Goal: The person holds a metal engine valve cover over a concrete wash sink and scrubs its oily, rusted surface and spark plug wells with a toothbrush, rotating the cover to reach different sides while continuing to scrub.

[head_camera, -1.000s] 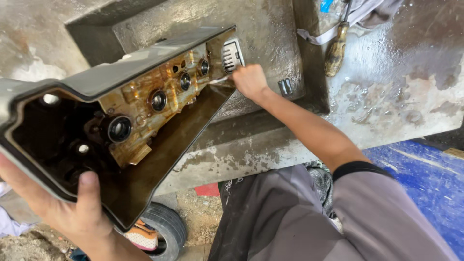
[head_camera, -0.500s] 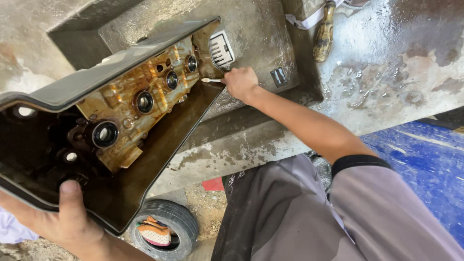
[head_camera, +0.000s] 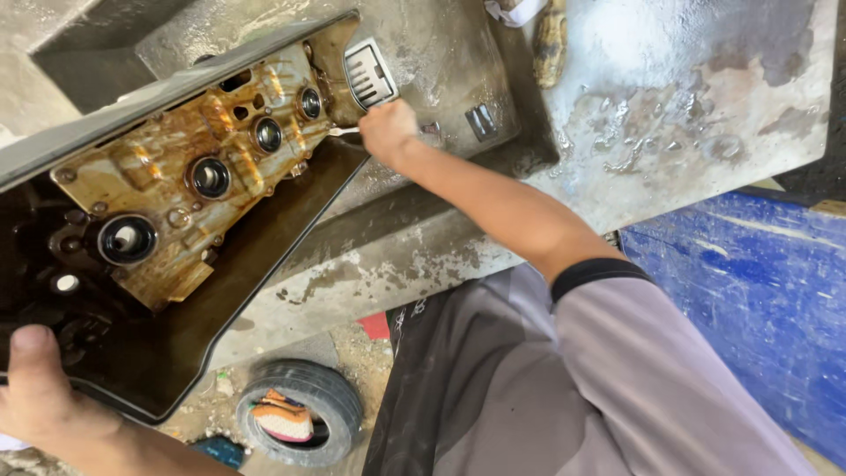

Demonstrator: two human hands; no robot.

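Head view is showing a large engine cover (head_camera: pixel 176 203) lying tilted with its inner side facing up, reaching from the lower left corner up toward the middle of the frame. Its outer wall is looking grey, its rim dark and black, and the raised inner plate is showing patches of rusty orange and brown grime. Four round black openings are sitting in a row along that plate, running from lower left to upper right, and dark oily film is coating the deep hollow beside them. The left hand (head_camera: pixel 40 397) is gripping the cover's lower corner, thumb pressed over the rim and the rest of the fingers hidden underneath. The right hand (head_camera: pixel 388 132) is reaching across to the cover's upper end, fingers curled tight around a thin pale tool (head_camera: pixel 344 131) whose tip is touching the cover's edge. The cover is resting over a wet, stained metal wash basin (head_camera: pixel 670 132), near a small slotted drain grate (head_camera: pixel 368 75). Below the basin, a small tyre (head_camera: pixel 304 414) is lying on the dirty ground, and a blue panel (head_camera: pixel 749 300) is standing to the right.
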